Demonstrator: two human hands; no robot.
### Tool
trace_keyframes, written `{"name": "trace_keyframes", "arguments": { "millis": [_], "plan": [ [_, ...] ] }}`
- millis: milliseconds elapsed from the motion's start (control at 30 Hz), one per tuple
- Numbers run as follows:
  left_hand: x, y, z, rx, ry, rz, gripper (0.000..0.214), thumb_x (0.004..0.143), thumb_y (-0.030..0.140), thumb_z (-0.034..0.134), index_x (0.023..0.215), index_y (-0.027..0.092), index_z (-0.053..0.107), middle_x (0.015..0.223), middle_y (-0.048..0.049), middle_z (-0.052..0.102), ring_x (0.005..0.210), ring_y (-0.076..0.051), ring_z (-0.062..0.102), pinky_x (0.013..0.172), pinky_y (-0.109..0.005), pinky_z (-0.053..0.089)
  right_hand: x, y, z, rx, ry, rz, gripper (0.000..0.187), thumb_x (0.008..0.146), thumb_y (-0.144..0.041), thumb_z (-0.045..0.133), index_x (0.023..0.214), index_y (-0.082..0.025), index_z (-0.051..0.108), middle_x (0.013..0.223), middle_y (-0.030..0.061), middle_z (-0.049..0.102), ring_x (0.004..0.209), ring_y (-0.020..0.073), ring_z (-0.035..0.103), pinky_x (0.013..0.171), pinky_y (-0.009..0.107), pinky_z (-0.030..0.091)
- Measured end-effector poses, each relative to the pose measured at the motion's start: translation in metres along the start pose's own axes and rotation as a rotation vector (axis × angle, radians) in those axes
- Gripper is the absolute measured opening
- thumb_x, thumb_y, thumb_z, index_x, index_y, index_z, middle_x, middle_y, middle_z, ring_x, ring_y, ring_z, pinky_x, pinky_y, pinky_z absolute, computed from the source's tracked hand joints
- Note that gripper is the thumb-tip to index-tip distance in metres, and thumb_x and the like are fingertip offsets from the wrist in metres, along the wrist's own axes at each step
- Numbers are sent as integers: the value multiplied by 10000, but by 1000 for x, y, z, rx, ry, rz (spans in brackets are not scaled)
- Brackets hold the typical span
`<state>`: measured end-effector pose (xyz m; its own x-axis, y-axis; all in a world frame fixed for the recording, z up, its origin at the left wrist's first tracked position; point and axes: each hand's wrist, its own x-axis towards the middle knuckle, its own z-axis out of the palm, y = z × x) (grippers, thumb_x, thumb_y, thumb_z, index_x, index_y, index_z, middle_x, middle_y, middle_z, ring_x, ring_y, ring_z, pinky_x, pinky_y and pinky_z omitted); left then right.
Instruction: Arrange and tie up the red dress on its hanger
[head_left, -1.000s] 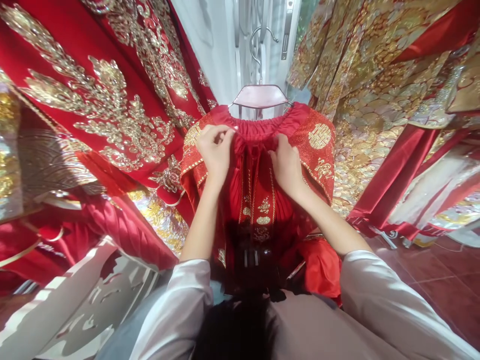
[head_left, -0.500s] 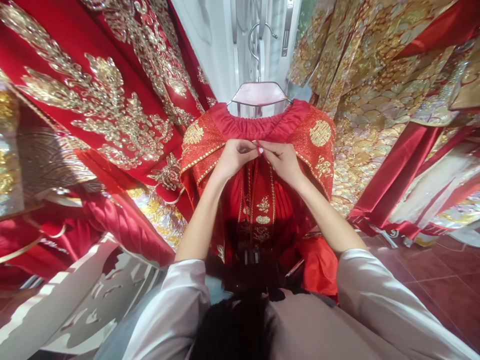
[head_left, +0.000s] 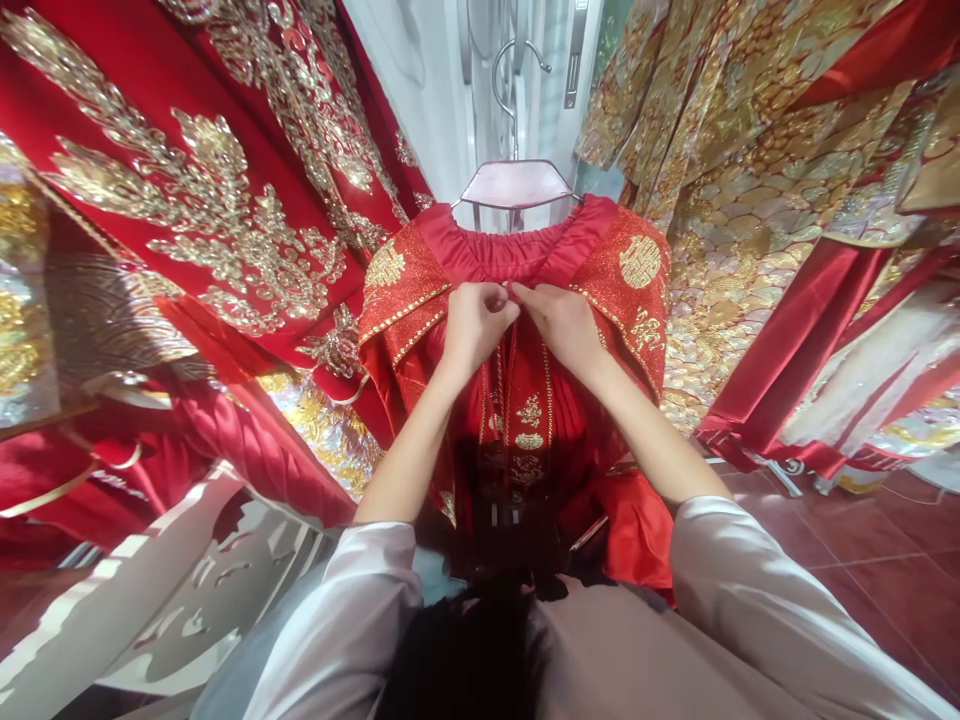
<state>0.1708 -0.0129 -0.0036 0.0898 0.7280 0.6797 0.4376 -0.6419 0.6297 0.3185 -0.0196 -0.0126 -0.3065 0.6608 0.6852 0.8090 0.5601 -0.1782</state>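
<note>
A red jacket (head_left: 525,385) with gold embroidery and a gathered neckline hangs in front of me on a metal hanger (head_left: 516,185). My left hand (head_left: 477,328) is closed in a pinch at the front opening, just below the neckline. Opposite it, my right hand (head_left: 561,328) pinches the same spot from the other side, its index finger pointing inward. The fingertips of both hands almost meet. Whatever small fastening lies between them is covered by the fingers. Round gold emblems mark both shoulders of the jacket.
A red gown (head_left: 247,215) with gold beading hangs close on the left, and gold sequined garments (head_left: 720,240) hang on the right. A white carved panel (head_left: 161,600) stands low at left. Bright red cloth (head_left: 637,530) lies below the jacket, near the tiled floor (head_left: 870,570).
My left fingers have curled in more, and my right hand has turned so its thumb is hidden. Both hands stay at the jacket's front opening. The hanger has shifted slightly left.
</note>
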Motion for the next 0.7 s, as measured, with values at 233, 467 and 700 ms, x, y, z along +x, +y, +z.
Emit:
{"name": "trace_keyframes", "arguments": {
  "millis": [233,467,700],
  "plan": [
    [4,2,-4,82,7,187,134,645,70,599,602,169,521,841,-43,540,737,-146,480,669,-279,389,3,-4,-5,73,101,-15,245,908,-241,434,860,-159,660,881,74,612,823,164,551,696,263,393],
    [7,-14,-24,186,187,189,214,620,68,628,585,185,453,772,-51,508,832,-212,499,713,-314,422,5,17,-11,13,177,192,58,762,-149,498,715,-154,532,811,82,571,768,173,524,671,289,393],
    [14,-11,-8,-271,94,-82,97,754,106,542,683,172,537,569,26,490,501,-97,444,496,-213,373,23,12,-8,970,85,427,120,839,-285,479,775,-186,460,646,-21,502,505,67,511,469,187,338]
  ]
}}
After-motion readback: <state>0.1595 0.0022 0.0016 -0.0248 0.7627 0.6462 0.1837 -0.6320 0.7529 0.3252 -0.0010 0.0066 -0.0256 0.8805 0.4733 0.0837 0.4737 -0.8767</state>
